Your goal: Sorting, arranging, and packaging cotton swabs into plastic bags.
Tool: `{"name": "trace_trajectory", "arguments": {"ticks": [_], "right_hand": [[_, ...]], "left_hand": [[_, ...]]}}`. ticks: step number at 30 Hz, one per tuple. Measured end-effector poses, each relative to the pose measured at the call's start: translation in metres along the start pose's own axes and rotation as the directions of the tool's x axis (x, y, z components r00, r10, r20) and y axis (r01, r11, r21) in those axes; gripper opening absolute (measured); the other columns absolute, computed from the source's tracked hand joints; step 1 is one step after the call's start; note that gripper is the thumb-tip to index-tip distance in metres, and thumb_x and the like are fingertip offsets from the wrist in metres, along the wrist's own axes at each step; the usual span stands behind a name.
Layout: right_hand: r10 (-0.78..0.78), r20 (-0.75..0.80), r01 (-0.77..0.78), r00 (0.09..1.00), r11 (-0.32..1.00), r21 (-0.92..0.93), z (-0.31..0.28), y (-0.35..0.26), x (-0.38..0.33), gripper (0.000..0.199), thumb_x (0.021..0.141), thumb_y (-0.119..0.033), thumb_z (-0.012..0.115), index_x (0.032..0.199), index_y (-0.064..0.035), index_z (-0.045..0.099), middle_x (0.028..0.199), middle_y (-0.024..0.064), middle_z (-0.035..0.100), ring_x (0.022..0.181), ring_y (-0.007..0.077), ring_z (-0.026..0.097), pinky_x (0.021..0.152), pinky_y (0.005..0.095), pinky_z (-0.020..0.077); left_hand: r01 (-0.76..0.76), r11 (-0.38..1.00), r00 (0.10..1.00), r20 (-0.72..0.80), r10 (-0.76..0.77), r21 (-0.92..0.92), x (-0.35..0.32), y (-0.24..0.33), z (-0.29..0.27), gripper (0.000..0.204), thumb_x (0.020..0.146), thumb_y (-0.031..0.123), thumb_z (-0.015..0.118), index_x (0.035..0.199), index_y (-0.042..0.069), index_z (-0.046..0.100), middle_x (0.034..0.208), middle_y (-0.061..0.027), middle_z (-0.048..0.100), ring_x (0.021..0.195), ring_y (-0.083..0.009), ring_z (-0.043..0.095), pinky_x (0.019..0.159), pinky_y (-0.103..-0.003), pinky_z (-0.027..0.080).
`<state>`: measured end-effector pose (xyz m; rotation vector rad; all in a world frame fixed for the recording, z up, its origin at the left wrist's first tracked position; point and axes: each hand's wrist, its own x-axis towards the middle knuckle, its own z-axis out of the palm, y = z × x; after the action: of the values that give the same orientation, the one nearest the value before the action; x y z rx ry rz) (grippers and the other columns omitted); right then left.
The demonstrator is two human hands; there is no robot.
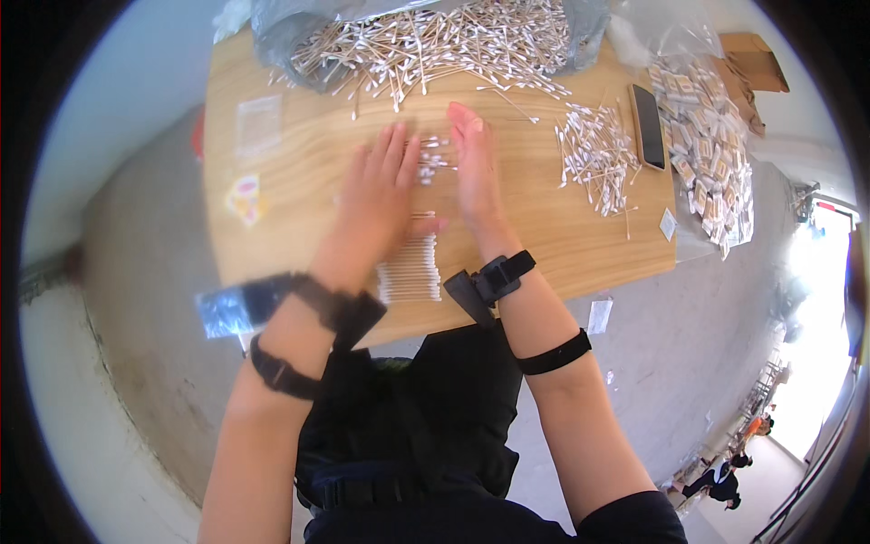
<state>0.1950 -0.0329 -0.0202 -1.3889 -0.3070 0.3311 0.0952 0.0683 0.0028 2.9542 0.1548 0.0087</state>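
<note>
Your left hand (381, 186) lies flat on the counter (299, 154), fingers spread and slightly blurred. Your right hand (476, 168) stands on its edge just beside it, fingers pressed together and straight, gripping nothing. Between the two palms sits a small loose cluster of cotton swabs (433, 159). Nearer your body, below the left wrist, an aligned stack of swabs (410, 270) lies with sticks parallel and tips level.

Judgement on the step: you are corralling the loose cluster. Keep the right hand upright as a fence and sweep the left toward it along the wood, low and even, so no swab rolls under a finger. Square the tips before joining them to the stack, and avoid knocking the stack with your left forearm.

Beyond your fingertips, a large grey bag of swabs (426, 41) spills onto the wood. To the right of your right hand lies a second loose pile (595, 154), then a dark phone (647, 127), then a clear bag of small packets (711, 154). Left of your left hand are small flat sachets (246, 195).

The counter is pale wood, on a grey concrete floor (136, 299). Bright daylight enters at the far right.
</note>
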Motion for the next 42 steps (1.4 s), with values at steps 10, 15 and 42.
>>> {"name": "trace_trajectory", "arguments": {"ticks": [10, 15, 42], "right_hand": [[0.053, 0.129, -0.051, 0.990, 0.999, -0.015, 0.013, -0.001, 0.003, 0.052, 0.102, -0.038, 0.025, 0.133, 0.0012, 0.040, 0.135, 0.0125, 0.044, 0.129, 0.0201, 0.038, 0.113, 0.0349, 0.0221], [0.002, 0.053, -0.005, 0.999, 0.999, 0.045, 0.005, 0.005, 0.000, 0.053, 0.102, -0.041, 0.025, 0.133, -0.0009, 0.041, 0.134, 0.0117, 0.044, 0.129, 0.0198, 0.038, 0.112, 0.0358, 0.0220], [-0.104, 0.161, 0.184, 0.982, 0.742, -0.645, -0.005, -0.014, -0.040, 0.015, 0.079, -0.007, 0.068, 0.094, -0.0078, 0.066, 0.090, 0.0097, 0.054, 0.077, 0.0201, 0.061, 0.064, 0.0301, 0.0495]], "left_hand": [[-0.098, 0.993, 0.994, -0.055, 0.095, -0.060, -0.004, -0.002, -0.003, 0.108, 0.067, 0.067, 0.064, 0.146, 0.004, 0.026, 0.152, -0.0173, 0.022, 0.142, -0.0303, 0.019, 0.113, -0.051, 0.015], [0.108, 0.988, 0.989, -0.090, -0.118, -0.115, -0.015, -0.005, -0.001, 0.114, 0.063, 0.065, 0.069, 0.146, 0.002, 0.022, 0.153, -0.0172, 0.018, 0.143, -0.0310, 0.015, 0.113, -0.052, 0.014], [0.083, 0.992, 0.996, 0.037, -0.079, -0.093, -0.026, 0.009, -0.002, 0.111, 0.066, 0.062, 0.070, 0.145, -0.001, 0.023, 0.153, -0.0152, 0.019, 0.144, -0.0262, 0.013, 0.113, -0.051, 0.013]]}}
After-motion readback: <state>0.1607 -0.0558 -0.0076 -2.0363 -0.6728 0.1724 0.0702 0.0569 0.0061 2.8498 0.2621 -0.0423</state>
